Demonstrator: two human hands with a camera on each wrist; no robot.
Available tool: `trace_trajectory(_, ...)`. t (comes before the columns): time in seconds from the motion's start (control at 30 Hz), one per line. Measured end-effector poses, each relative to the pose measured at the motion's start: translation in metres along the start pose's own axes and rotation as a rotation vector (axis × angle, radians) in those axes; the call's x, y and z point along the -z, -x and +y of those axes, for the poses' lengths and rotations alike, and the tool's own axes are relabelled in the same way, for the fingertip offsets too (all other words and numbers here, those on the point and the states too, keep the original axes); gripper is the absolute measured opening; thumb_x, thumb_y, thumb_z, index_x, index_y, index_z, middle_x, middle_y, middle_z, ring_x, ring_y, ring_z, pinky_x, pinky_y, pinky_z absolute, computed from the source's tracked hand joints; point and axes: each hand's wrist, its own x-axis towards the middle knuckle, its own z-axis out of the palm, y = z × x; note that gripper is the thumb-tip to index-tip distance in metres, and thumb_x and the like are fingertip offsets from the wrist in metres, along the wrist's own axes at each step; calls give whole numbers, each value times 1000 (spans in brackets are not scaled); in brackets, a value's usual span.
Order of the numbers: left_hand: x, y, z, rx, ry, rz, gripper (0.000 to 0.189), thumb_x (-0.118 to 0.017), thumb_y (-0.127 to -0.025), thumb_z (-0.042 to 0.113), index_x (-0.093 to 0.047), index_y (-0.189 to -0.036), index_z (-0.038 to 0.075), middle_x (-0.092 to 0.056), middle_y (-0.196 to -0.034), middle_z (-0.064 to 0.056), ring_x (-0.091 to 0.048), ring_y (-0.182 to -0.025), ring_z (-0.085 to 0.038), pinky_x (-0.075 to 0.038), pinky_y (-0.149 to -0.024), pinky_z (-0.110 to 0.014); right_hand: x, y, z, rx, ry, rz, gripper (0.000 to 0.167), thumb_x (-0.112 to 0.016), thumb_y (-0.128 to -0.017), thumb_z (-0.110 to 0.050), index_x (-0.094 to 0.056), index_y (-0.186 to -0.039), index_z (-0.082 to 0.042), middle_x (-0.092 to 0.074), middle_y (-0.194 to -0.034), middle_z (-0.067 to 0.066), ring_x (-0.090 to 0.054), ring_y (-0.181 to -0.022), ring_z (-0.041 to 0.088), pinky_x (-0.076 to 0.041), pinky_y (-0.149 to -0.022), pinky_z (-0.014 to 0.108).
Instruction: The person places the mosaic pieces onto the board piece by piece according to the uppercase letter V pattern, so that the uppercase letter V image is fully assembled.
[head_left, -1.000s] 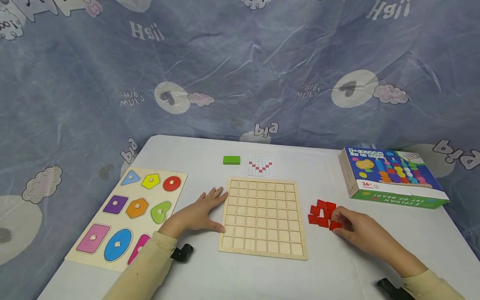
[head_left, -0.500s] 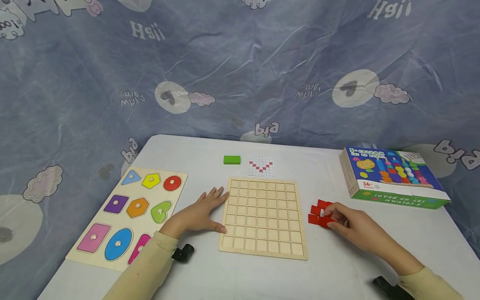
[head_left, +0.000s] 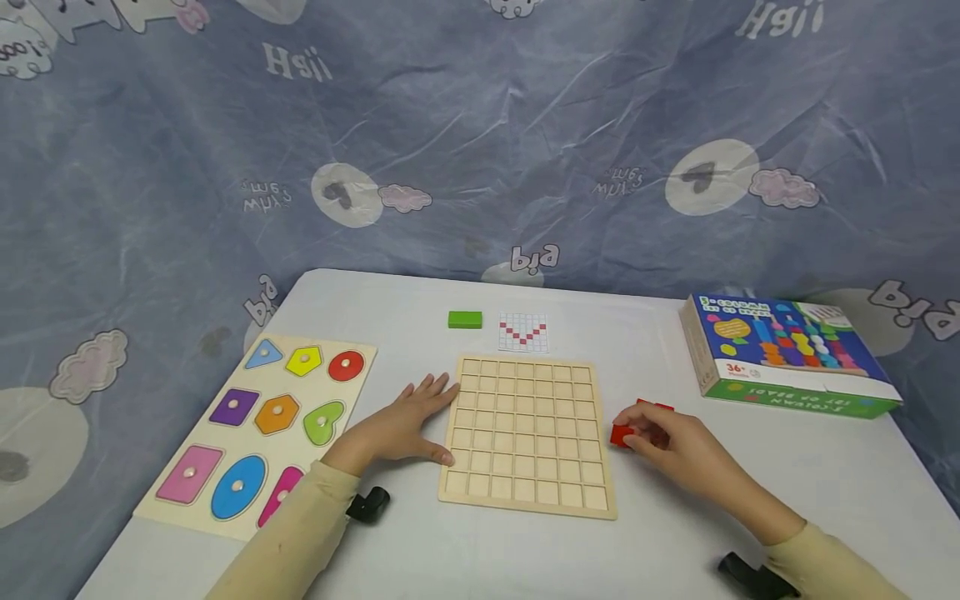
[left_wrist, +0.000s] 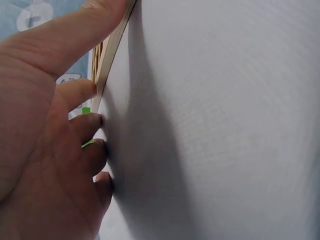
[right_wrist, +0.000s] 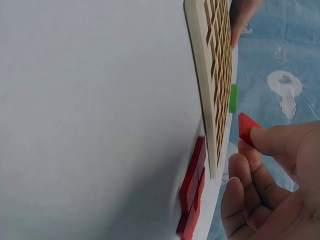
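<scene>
A square wooden board (head_left: 525,437) with a grid of shallow cells lies at the middle of the table. My left hand (head_left: 397,429) has its fingers spread, with thumb and fingertips at the board's left edge. Just off the right edge, my right hand (head_left: 682,446) pinches a small red square tile (right_wrist: 245,129) between thumb and forefinger, lifted above the table. More red tiles (right_wrist: 192,182) lie flat under that hand, mostly hidden by it in the head view. Behind the board lies a card (head_left: 523,332) printed with a red V of squares.
A green block (head_left: 465,320) sits left of the card. On the left is a shape puzzle board (head_left: 296,379) with knobbed pieces, partly under the left forearm. A blue and green toy box (head_left: 791,354) stands at the back right. A patterned cloth (head_left: 480,125) hangs behind the table.
My right hand has moved left from the pile of red tiles towards the board, with one tile pinched and raised. The left hand stays at the board's edge.
</scene>
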Motion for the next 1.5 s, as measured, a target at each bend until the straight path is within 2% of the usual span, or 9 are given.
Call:
trace_trajectory(0.23, 0, -1, 2, -2, 5, 10, 113, -88, -72, 49, -28, -162, 16, -14, -170, -8, -4, -157, -27, -5, -127, -46, -16, -10, -17, -4, -56, -30, 24, -78, -89, -7, -73, -105, -23, -63, -83, -13, -55, -74, 7, -50, -63, 21)
trace_trajectory(0.53, 2, 0, 3, 3, 5, 12, 113, -89, -72, 46, -29, -162, 15, -14, -170, -9, -4, -157, -29, -5, -127, -47, -37, -19, -32, 10, -129, -60, 22, -79, -88, -10, -77, -104, -25, -69, -85, -16, -60, -75, 7, -53, -65, 22)
trace_trajectory(0.77, 1, 1, 3, 9, 4, 18, 113, -90, -72, 47, -29, -162, 16, -14, -170, -7, -4, -157, -28, -6, -127, -46, -53, -24, -45, 0, -142, -81, 19, -79, -88, -12, -76, -101, -26, -66, -79, -17, -58, -71, 7, -52, -62, 22)
trace_trajectory(0.93, 1, 1, 3, 11, 13, 20, 113, -90, -71, 46, -29, -162, 16, -15, -169, -7, -5, -157, -28, -6, -127, -46, -63, -26, -52, 31, -159, -95, 18, -80, -88, -13, -77, -99, -26, -66, -79, -17, -58, -69, 6, -51, -60, 22)
trace_trajectory(1.2, 3, 1, 4, -5, 26, 22, 112, -90, -71, 45, -31, -161, 14, -16, -169, -10, -6, -157, -31, -7, -127, -48, -74, -26, -58, 50, -174, -112, 17, -79, -88, -10, -76, -97, -24, -67, -80, -17, -61, -74, 3, -55, -69, 22)
trace_trajectory(1.5, 4, 2, 6, 2, 30, 19, 113, -91, -71, 44, -31, -161, 14, -16, -169, -10, -6, -157, -30, -7, -127, -49, -81, -28, -64, 45, -168, -113, 17, -81, -86, -12, -75, -91, -26, -64, -81, -18, -59, -76, 3, -55, -68, 22)
